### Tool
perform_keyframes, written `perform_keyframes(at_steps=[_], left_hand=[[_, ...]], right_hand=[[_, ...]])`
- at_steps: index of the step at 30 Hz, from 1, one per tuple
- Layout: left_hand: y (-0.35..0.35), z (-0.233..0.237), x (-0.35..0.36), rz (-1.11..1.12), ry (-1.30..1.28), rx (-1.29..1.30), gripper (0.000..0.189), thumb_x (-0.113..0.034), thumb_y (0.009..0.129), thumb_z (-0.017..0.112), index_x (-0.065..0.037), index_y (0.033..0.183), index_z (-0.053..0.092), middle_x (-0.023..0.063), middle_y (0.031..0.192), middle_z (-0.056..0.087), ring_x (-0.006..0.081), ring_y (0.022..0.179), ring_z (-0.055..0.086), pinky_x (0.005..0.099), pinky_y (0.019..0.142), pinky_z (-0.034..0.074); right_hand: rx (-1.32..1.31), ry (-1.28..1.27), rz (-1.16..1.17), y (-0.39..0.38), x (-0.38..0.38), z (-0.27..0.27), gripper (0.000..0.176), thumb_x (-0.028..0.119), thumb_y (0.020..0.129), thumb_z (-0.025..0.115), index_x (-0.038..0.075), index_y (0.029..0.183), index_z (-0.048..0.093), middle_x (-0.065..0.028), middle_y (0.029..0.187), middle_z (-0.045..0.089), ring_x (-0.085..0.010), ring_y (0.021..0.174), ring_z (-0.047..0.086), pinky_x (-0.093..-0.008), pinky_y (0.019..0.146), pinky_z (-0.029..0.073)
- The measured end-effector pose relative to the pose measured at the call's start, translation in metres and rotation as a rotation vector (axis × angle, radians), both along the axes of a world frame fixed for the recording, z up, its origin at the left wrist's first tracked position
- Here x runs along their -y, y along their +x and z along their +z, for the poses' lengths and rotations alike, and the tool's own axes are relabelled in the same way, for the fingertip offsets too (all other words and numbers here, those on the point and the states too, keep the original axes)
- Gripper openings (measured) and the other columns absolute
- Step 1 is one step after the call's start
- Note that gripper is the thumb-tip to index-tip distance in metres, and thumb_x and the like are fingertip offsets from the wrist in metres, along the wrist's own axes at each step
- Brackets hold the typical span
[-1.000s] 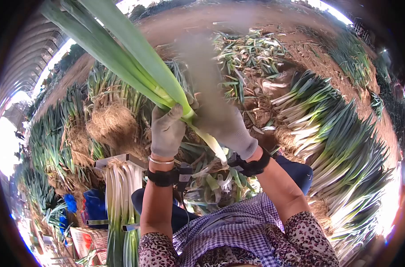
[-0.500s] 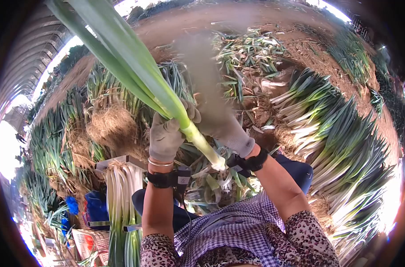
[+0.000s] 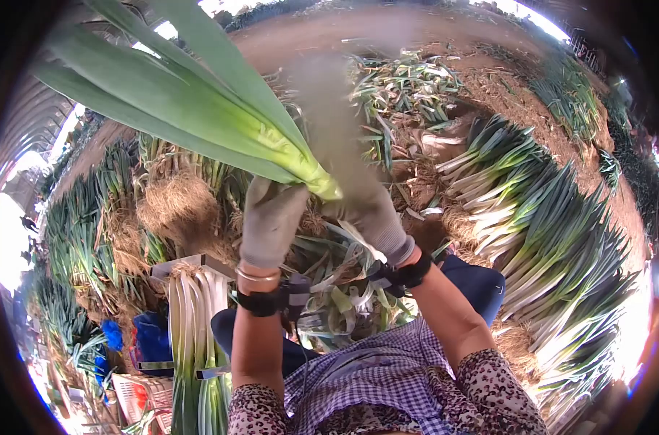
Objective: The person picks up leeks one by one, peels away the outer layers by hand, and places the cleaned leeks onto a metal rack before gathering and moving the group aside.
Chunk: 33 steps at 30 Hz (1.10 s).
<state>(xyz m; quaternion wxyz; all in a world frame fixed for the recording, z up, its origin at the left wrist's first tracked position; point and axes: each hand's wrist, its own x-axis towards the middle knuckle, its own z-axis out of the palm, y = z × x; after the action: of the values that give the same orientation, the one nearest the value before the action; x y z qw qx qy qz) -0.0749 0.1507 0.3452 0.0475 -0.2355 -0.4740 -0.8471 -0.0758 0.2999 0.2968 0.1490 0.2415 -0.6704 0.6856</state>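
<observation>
A large leek (image 3: 271,134) slants across the upper left, its broad green leaves fanned toward the top left corner. My left hand (image 3: 274,221), in a pale glove, is closed round it from below, near its lower stem. Close beside the stem's lower end is my right hand (image 3: 369,217), also gloved, its fingers bent and partly lost behind a blurred smear in the view. Below my right hand hangs a thin pale strip (image 3: 360,239); whether its fingers grip it is unclear.
Cleaned leeks (image 3: 540,239) lie in a long row at the right. Rooted leeks (image 3: 181,206) are heaped at the left. A metal rack (image 3: 212,262) holds a white-stemmed bundle at the lower left. Leaf scraps (image 3: 409,83) lie ahead, and a basket (image 3: 130,399) stands at the bottom left.
The leek has tilted further left and its leaves have spread apart. Its white root end no longer shows below my hands. My left hand has turned, and a pale strip now hangs by my right hand.
</observation>
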Motion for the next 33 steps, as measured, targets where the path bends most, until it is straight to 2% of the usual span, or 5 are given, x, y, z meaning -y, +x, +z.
perform_keyframes(at_steps=[6,12,21,26,33], left_hand=[[-0.016,-0.023,0.020,-0.228,0.273,0.218,0.041,0.000,0.087,0.059,0.005,0.126,0.046,0.0136,0.113,0.059,0.0258,0.106,0.060,0.0404,0.095,0.047],[-0.034,-0.044,0.030,0.152,-0.029,-0.001,0.039,0.000,0.084,0.066,0.002,0.119,0.050,0.0079,0.101,0.060,0.0183,0.092,0.062,0.0362,0.087,0.051],[-0.029,-0.013,0.023,0.365,0.365,0.392,0.033,0.000,0.083,0.067,-0.001,0.113,0.052,0.0072,0.097,0.061,0.0185,0.082,0.064,0.0350,0.074,0.058],[-0.042,-0.043,0.045,0.551,0.110,0.037,0.044,-0.003,0.086,0.068,-0.005,0.124,0.049,0.0075,0.105,0.060,0.0203,0.089,0.064,0.0368,0.079,0.057],[-0.025,-0.021,0.040,0.133,0.652,0.414,0.053,-0.003,0.087,0.066,-0.006,0.136,0.044,0.0089,0.119,0.059,0.0224,0.103,0.060,0.0371,0.091,0.049]], right_hand=[[-0.003,-0.182,0.045,-0.003,0.009,-0.025,0.032,-0.002,0.077,0.076,0.005,0.101,0.055,0.0000,0.096,0.059,-0.0074,0.089,0.056,-0.0234,0.079,0.048],[0.214,-0.334,0.256,0.005,0.006,-0.026,0.019,-0.002,0.083,0.071,0.004,0.094,0.056,0.0001,0.095,0.059,-0.0071,0.090,0.057,-0.0234,0.081,0.048],[-0.076,0.125,0.230,0.014,0.009,-0.035,0.014,0.000,0.084,0.070,0.004,0.092,0.058,-0.0011,0.097,0.061,-0.0122,0.100,0.060,-0.0290,0.083,0.049],[0.305,-0.516,0.389,0.007,-0.012,-0.046,0.023,-0.002,0.083,0.069,0.003,0.103,0.056,-0.0032,0.104,0.062,-0.0167,0.103,0.062,-0.0284,0.087,0.051],[-0.327,0.406,-0.387,0.000,0.040,-0.007,0.040,0.007,0.073,0.077,0.008,0.110,0.061,-0.0117,0.104,0.063,-0.0266,0.101,0.060,-0.0359,0.090,0.047]])
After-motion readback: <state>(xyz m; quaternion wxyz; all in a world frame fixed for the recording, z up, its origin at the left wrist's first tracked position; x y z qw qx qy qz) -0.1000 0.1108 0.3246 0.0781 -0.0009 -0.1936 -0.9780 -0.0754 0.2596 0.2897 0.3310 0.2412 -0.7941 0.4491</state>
